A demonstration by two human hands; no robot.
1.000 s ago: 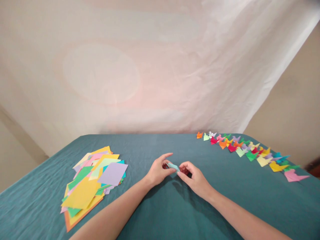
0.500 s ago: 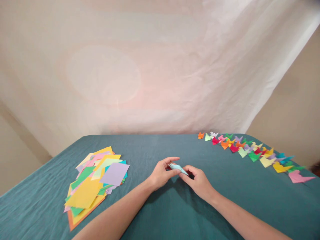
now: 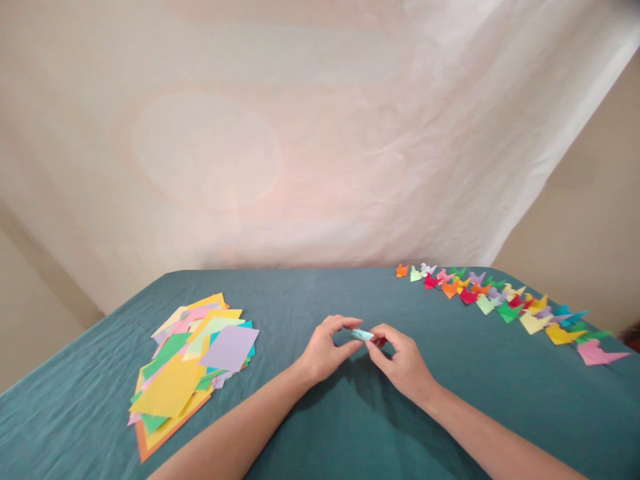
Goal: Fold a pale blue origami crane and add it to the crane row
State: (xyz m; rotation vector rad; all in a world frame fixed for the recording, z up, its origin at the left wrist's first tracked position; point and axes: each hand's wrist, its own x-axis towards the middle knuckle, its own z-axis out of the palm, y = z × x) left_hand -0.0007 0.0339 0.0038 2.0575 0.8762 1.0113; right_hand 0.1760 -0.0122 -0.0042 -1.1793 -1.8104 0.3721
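A small folded piece of light blue paper (image 3: pixel 363 335) is held up over the cloth between my two hands. My left hand (image 3: pixel 326 348) has its fingertips and thumb at the paper's left end, closed on it. At the right end, my right hand (image 3: pixel 400 357) pinches the paper between thumb and fingers. The fingertips cover part of the paper, so its full shape is hidden.
A loose pile of coloured paper squares (image 3: pixel 173 383) lies on the left of the dark green tablecloth (image 3: pixel 310 293). Rows of small folded paper birds (image 3: pixel 507 312) stand along the right side. A pale cloth (image 3: pixel 325 147) hangs behind the table.
The folded paper has turned and shows less of its length. My right hand has shifted slightly up and to the right; the left fingers have spread a little around the paper's end.
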